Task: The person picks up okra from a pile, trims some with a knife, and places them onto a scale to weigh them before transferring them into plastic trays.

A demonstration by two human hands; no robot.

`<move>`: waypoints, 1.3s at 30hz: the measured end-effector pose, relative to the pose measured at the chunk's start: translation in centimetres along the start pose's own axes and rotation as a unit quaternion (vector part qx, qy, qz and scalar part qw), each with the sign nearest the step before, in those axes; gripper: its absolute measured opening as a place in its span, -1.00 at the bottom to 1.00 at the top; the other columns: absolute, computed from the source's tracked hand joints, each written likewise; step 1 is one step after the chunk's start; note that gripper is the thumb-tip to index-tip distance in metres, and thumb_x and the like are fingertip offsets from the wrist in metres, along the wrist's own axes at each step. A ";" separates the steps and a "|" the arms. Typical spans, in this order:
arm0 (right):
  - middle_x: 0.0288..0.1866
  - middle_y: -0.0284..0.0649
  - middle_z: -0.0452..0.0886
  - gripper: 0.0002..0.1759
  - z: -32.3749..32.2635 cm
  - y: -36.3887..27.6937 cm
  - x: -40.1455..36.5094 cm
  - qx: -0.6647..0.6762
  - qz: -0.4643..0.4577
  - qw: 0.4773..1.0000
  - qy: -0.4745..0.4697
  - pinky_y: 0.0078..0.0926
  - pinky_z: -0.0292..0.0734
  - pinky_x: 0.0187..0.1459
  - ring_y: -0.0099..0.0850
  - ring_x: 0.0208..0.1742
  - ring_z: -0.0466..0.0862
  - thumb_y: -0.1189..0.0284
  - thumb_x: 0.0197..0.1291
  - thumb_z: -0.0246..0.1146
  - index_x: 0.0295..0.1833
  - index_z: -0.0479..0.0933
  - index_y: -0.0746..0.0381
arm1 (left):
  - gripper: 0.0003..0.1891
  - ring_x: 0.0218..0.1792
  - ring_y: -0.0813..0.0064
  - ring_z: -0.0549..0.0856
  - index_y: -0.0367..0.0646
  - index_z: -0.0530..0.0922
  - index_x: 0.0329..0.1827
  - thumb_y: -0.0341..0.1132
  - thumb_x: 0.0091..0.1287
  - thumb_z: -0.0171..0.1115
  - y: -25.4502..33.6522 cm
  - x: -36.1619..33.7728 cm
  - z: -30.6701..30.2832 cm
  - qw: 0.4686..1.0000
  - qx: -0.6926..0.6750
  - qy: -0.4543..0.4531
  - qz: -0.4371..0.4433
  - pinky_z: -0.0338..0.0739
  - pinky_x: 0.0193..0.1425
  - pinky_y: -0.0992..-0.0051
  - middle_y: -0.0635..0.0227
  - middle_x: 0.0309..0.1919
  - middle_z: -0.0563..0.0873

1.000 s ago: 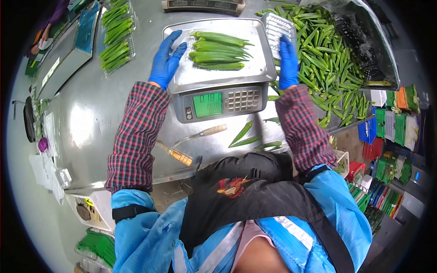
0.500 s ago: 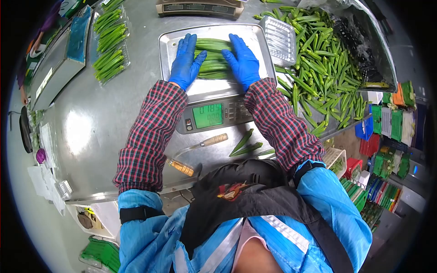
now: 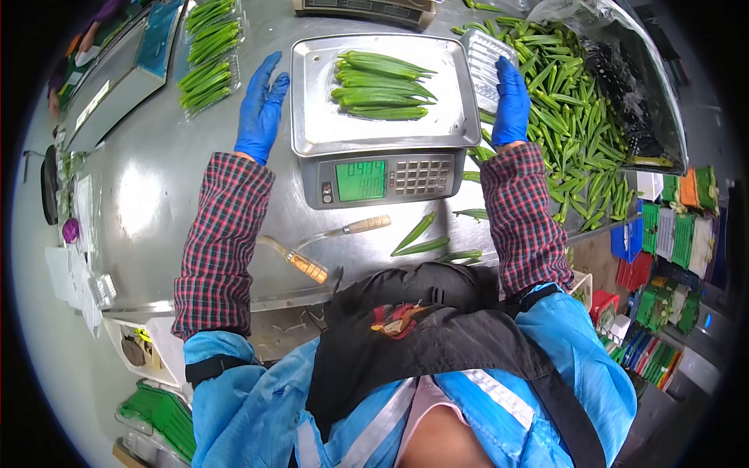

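Note:
A bundle of green okra pods (image 3: 384, 87) lies side by side on the metal pan (image 3: 312, 134) of a digital scale (image 3: 320, 178) with a lit green display. To the left of the pan is my left hand (image 3: 260, 113), blue-gloved and open, fingers stretched with nothing in them. On the other side my right hand (image 3: 511, 105), also gloved, has its fingers extended at the right edge of a clear plastic tray (image 3: 482, 69). That tray sits between the pan and a large heap of loose okra (image 3: 566, 117).
Filled okra trays (image 3: 209, 51) line the table's left part. Two wooden-handled tools (image 3: 367, 225) and a few stray pods (image 3: 421, 242) lie before the scale. A second scale (image 3: 367, 9) stands behind. Crates (image 3: 659, 296) are stacked at right; a person's arm (image 3: 92, 31) shows upper left.
Both hands have lifted off the okra bundle and moved apart, left hand to the left, right hand to the clear tray. The okra stays on the pan, and the display reading differs.

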State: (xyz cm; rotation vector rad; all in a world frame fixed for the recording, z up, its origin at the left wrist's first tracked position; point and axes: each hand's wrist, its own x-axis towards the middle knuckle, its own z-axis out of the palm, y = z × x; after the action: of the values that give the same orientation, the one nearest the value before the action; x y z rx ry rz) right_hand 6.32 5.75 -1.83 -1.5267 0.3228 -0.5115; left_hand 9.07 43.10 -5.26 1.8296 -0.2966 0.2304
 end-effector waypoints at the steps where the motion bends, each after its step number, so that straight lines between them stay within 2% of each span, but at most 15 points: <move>1: 0.08 -0.30 0.58 -0.56 -0.4 -0.4 -0.1 0.022 0.014 1.000 0.013 -0.56 0.33 0.15 -0.53 0.07 0.50 0.20 0.32 0.18 0.17 0.52 0.26 | -0.57 0.28 0.40 0.42 -0.13 0.39 0.32 -0.22 0.42 0.10 0.3 -0.6 -0.7 0.999 0.029 0.006 -0.015 0.27 0.34 0.45 0.19 0.25 0.47; 4: 0.10 -0.29 0.57 -0.55 -1.9 -0.8 0.4 0.020 0.034 0.999 0.009 -0.52 0.30 0.18 -0.50 0.11 0.49 0.17 0.30 0.20 0.16 0.52 0.25 | -0.60 0.21 0.44 0.48 -0.15 0.44 0.28 -0.22 0.42 0.10 0.6 -2.3 -1.8 0.998 0.049 0.023 -0.037 0.31 0.31 0.48 0.22 0.19 0.53; 6: 0.22 -0.16 0.51 -0.52 -3.0 -1.3 0.3 -0.004 0.045 0.999 -0.001 -0.38 0.29 0.26 -0.34 0.22 0.50 0.19 0.34 0.12 0.26 0.44 0.25 | -0.60 0.19 0.46 0.49 -0.15 0.45 0.27 -0.22 0.42 0.11 0.7 -2.9 -2.3 0.998 0.060 0.025 -0.026 0.31 0.30 0.49 0.24 0.17 0.56; 14: 0.03 -0.21 0.61 -0.62 -7.1 -2.0 -0.4 0.013 0.072 0.997 -0.020 -0.46 0.48 0.01 -0.40 -0.01 0.61 0.39 0.31 0.16 0.21 0.47 0.24 | -0.63 0.14 0.55 0.52 -0.22 0.47 0.24 -0.28 0.43 0.10 1.7 -3.4 -1.6 0.999 -0.005 0.023 -0.028 0.32 0.29 0.53 0.31 0.12 0.60; 16: -0.02 -0.18 0.62 -0.63 -7.1 -2.0 -0.6 -0.012 0.087 0.996 -0.024 -0.49 0.50 -0.04 -0.40 -0.06 0.62 0.40 0.30 0.15 0.20 0.47 0.25 | -0.63 0.14 0.56 0.52 -0.25 0.47 0.24 -0.31 0.43 0.11 2.4 -3.2 -0.8 0.994 -0.071 0.001 -0.079 0.33 0.29 0.54 0.30 0.11 0.60; 19: -0.13 -0.19 0.64 -0.62 -5.6 0.0 -1.1 -0.026 0.103 0.993 -0.056 -0.50 0.54 -0.15 -0.44 -0.19 0.64 0.43 0.27 0.16 0.18 0.46 0.31 | -0.60 0.16 0.55 0.50 -0.22 0.41 0.29 -0.27 0.46 0.04 1.1 -2.3 1.0 0.990 -0.097 -0.034 -0.098 0.34 0.27 0.54 0.31 0.16 0.56; 22: -0.28 -0.21 0.64 -0.64 -2.2 2.8 -0.4 -0.169 0.102 0.967 -0.160 -0.59 0.52 -0.31 -0.51 -0.34 0.62 0.40 0.28 0.15 0.10 0.51 0.40 | -0.56 0.20 0.52 0.46 -0.22 0.37 0.33 -0.21 0.47 0.01 0.7 -1.1 3.7 0.982 -0.121 -0.032 -0.140 0.32 0.29 0.51 0.30 0.21 0.51; 23: -0.30 -0.24 0.64 -0.63 -0.2 3.2 -1.0 -0.136 0.167 0.965 -0.153 -0.60 0.50 -0.31 -0.54 -0.35 0.61 0.38 0.27 0.15 0.10 0.53 0.38 | -0.53 0.21 0.50 0.46 -0.26 0.34 0.34 -0.19 0.46 0.03 -1.2 -0.8 4.3 0.990 -0.057 -0.062 -0.111 0.31 0.32 0.49 0.27 0.23 0.50; 24: -0.29 -0.24 0.64 -0.64 0.5 4.6 -0.3 -0.192 0.178 0.946 -0.189 -0.63 0.49 -0.33 -0.56 -0.35 0.61 0.37 0.27 0.15 0.11 0.53 0.35 | -0.50 0.20 0.50 0.47 -0.26 0.33 0.34 -0.17 0.44 0.07 -7.3 -0.4 6.5 0.997 0.007 -0.038 0.072 0.31 0.33 0.47 0.25 0.21 0.51; 25: -0.30 -0.26 0.64 -0.64 0.1 7.9 1.0 -0.237 0.125 0.939 -0.215 -0.67 0.47 -0.35 -0.59 -0.38 0.59 0.37 0.26 0.17 0.10 0.55 0.33 | -0.50 0.13 0.53 0.50 -0.25 0.33 0.35 -0.17 0.43 0.09 -0.2 0.3 6.0 0.944 -0.222 -0.056 -0.238 0.36 0.28 0.47 0.25 0.15 0.54; 26: -0.32 -0.27 0.64 -0.65 2.0 5.1 -0.1 -0.229 0.185 0.934 -0.204 -0.67 0.45 -0.41 -0.61 -0.44 0.57 0.42 0.22 0.18 0.10 0.55 0.31 | -0.45 -0.28 0.60 0.62 -0.18 0.33 0.34 -0.20 0.34 0.22 -2.3 0.2 7.0 0.942 -0.278 -0.065 -0.176 0.58 -0.16 0.52 0.34 -0.23 0.68; 28: -0.42 -0.38 0.56 -0.61 2.6 5.2 0.6 -0.194 0.167 0.944 -0.209 -0.68 0.38 -0.54 -0.63 -0.51 0.54 0.54 0.14 0.20 0.13 0.53 0.26 | -0.42 -0.06 0.49 0.61 -0.28 0.31 0.34 -0.21 0.32 0.25 -2.0 0.7 7.0 0.963 -0.206 -0.051 -0.167 0.52 0.05 0.49 0.17 -0.06 0.66; 32: -0.34 -0.36 0.56 -0.57 8.8 -0.4 0.6 -0.243 0.158 0.935 -0.204 -0.68 0.39 -0.56 -0.59 -0.49 0.58 0.53 0.13 0.21 0.17 0.49 0.21 | -0.44 0.04 0.47 0.58 -0.28 0.29 0.36 -0.27 0.35 0.22 -0.6 2.3 2.1 0.952 -0.263 0.006 -0.158 0.46 0.15 0.51 0.15 0.04 0.62; 35: -0.27 -0.30 0.60 -0.54 16.3 -1.8 2.0 -0.239 0.109 0.923 -0.280 -0.67 0.43 -0.52 -0.58 -0.45 0.59 0.51 0.14 0.22 0.20 0.46 0.25 | -0.45 0.08 0.53 0.54 -0.28 0.26 0.38 -0.34 0.36 0.19 -1.8 3.8 -4.0 0.936 -0.297 0.062 -0.178 0.40 0.22 0.55 0.18 0.16 0.54; 39: -0.22 -0.21 0.60 -0.45 28.8 0.3 3.2 -0.180 0.127 0.890 -0.399 -0.59 0.49 -0.45 -0.48 -0.39 0.61 0.50 0.14 0.21 0.29 0.35 0.30 | -0.44 0.21 0.49 0.47 -0.22 0.34 0.35 -0.18 0.34 0.22 -7.0 6.3 -13.1 0.945 -0.228 0.145 -0.185 0.33 0.29 0.51 0.24 0.23 0.50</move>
State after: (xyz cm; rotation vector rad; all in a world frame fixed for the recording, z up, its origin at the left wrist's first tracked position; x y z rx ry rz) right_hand 23.67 28.96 -0.79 -1.8794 -0.0382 0.4259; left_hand 17.25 57.05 -6.13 1.3358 0.1907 0.1490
